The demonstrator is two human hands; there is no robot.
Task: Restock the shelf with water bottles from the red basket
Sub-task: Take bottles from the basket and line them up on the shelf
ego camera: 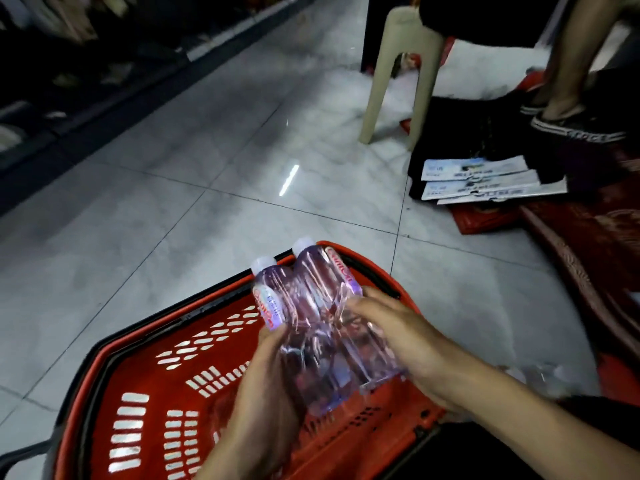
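Gripping 2 water bottles (313, 296) over red basket (156, 382).

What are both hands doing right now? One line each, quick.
Left hand: gripping the left water bottle over the red basket.
Right hand: gripping the right water bottle beside it.

Grey tiled floor (173, 202) bears red basket (104, 349), beige stool (377, 98), perhaps packaged garments (478, 181).

L hand (266, 386) grips left water bottle (277, 296), R hand (398, 337) grips right water bottle (318, 278); bottles side by side, touching, white caps pointing away, held above red basket (145, 372) on tiled floor (173, 174)
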